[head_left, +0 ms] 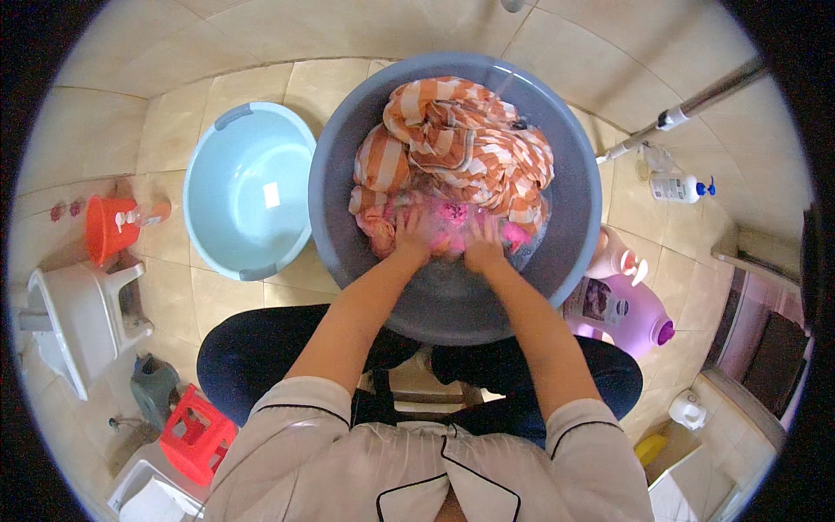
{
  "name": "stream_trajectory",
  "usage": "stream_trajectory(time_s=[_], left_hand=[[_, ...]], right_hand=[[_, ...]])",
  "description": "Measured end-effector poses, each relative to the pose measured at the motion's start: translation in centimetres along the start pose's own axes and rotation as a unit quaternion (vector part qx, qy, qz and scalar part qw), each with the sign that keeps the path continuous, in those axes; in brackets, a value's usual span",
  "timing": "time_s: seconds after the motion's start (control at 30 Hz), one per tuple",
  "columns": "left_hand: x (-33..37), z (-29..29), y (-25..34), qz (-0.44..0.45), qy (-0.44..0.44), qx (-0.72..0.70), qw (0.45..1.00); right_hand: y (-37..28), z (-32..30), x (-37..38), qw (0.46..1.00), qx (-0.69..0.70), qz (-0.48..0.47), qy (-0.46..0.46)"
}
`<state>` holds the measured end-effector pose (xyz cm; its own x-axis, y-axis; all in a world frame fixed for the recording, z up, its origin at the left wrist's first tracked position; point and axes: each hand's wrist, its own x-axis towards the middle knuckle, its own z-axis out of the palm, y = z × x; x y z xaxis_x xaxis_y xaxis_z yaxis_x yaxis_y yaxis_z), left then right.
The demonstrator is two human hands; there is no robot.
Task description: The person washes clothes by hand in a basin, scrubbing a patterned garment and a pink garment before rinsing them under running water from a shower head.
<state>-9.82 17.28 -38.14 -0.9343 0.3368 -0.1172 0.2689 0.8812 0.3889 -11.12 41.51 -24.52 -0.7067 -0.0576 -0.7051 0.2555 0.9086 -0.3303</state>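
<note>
A large grey-blue tub (452, 326) stands in front of my knees, with water in its bottom. Inside it, a heap of orange-and-white checked cloth (461, 130) fills the far side, folded and wet-looking. Nearer to me lies a bright pink patterned cloth (452, 217), partly tucked under the checked one. My left hand (412, 233) presses on the pink cloth with its fingers stretched out and apart. On the cloth's right part rests my right hand (484, 240), fingers also spread. Some fingertips blur into the wet fabric.
A light blue basin (196, 204) stands left of the tub. To the right are a purple jug (631, 317), a pink pump bottle (611, 258) and a white pump bottle (674, 187). Leftward are a red bucket (104, 228), white stool (74, 304) and red stool (196, 444).
</note>
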Motion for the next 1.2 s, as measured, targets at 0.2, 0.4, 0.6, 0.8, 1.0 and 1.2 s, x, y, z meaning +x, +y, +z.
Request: stream_trajectory(time_s=[0.2,0.4,0.6,0.8,1.0,1.2], left_hand=[[-6.3,-11.8,4.6,0.017,-0.322,-0.021,0.946],[-16.3,-24.5,6.8,0.05,-0.353,-0.02,0.934],[-20.2,-34.6,12.0,0.088,-0.215,0.024,0.972],[-18.5,-50.9,15.8,0.103,0.022,0.058,0.993],[-19.1,-67.0,22.5,0.136,0.153,-0.058,0.977],[-21.4,-77.8,27.9,0.222,0.205,-0.173,0.937]], right_hand=[[1.7,-5.0,-12.9,0.999,0.038,-0.017,-0.03],[-0.3,-3.9,-30.0,0.996,0.058,-0.062,0.014],[-3.3,-9.0,-41.6,0.981,0.059,-0.09,0.16],[-9.2,-20.7,-50.3,0.932,0.074,-0.17,0.31],[-13.7,-31.7,-59.8,0.861,0.09,-0.245,0.436],[-14.6,-38.3,-67.2,0.793,0.114,-0.283,0.527]])
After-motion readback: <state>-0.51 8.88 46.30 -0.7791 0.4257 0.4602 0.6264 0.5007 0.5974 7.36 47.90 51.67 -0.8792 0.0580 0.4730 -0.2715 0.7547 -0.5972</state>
